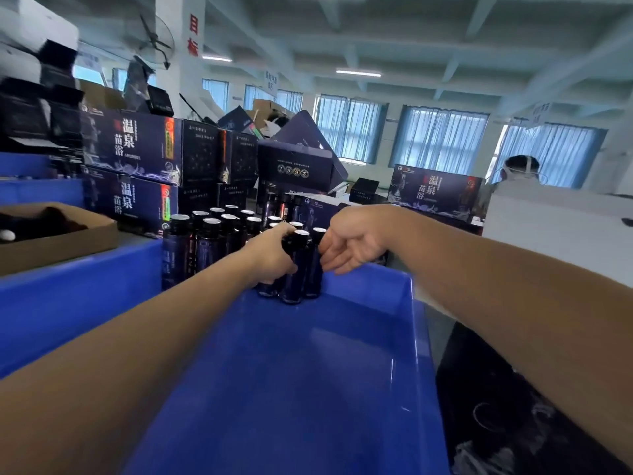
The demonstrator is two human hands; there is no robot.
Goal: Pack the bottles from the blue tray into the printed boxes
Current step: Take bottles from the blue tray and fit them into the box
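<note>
Room: workshop hall with a white beamed ceiling, strip lights and blue-curtained windows (pixel 438 138) along the far wall. A person (pixel 520 169) stands at the far right.

Tray (pixel 342 389): blue plastic, shiny, running from my chest out ahead between my forearms. Its near floor is bare.

Boxes (pixel 137 149): dark navy, printed with white characters, stacked beyond the tray at left. More of them, some with flaps up, are piled behind, and one stands at right.

Carton (pixel 58 245): brown card, open-topped, at far left.

Spare bottles (pixel 212 231): a standing cluster just behind the tray's far left corner.

Bottles (pixel 294 279): three, close together at the tray's far end, between my two hands.

Left hand (pixel 270 255): curled round the left and middle bottles, gripping them at the shoulder.

Right hand (pixel 349 241): fingers (pixel 334 267) nearly straight and loose, tips touching the right bottle, holding nothing.

Bottle finish: slim dark blue glass and black caps with pale, glinting tops. Labels are too blurred to read.
</note>
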